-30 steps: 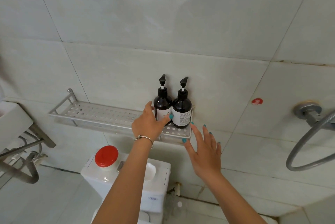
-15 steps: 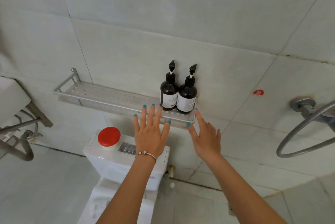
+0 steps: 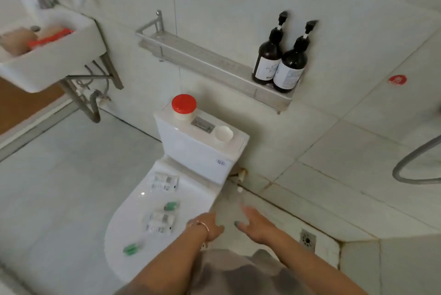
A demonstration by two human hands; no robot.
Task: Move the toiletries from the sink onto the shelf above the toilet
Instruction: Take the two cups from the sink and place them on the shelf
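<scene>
Two dark brown pump bottles (image 3: 279, 56) with white labels stand side by side at the right end of the metal shelf (image 3: 191, 56) above the toilet. The white sink (image 3: 59, 61) at upper left holds a tan object (image 3: 18, 40) and a red-orange item (image 3: 51, 38), both blurred. My left hand (image 3: 210, 226), with a bracelet on its wrist, hangs low over the toilet lid's right edge and holds nothing. My right hand (image 3: 254, 225) is beside it, fingers apart and empty. Both hands are far below the shelf.
The toilet (image 3: 195, 146) stands below the shelf, with a red-capped jar (image 3: 183, 105) and a white cup (image 3: 223, 133) on its tank. Small tubes and green items (image 3: 164, 213) lie on the closed lid. A shower hose (image 3: 410, 163) loops at right. A floor drain (image 3: 307, 240) sits nearby.
Both hands have dropped from the shelf's front edge down to the toilet lid level. The view has swung left and down, bringing the sink and the whole toilet into sight.
</scene>
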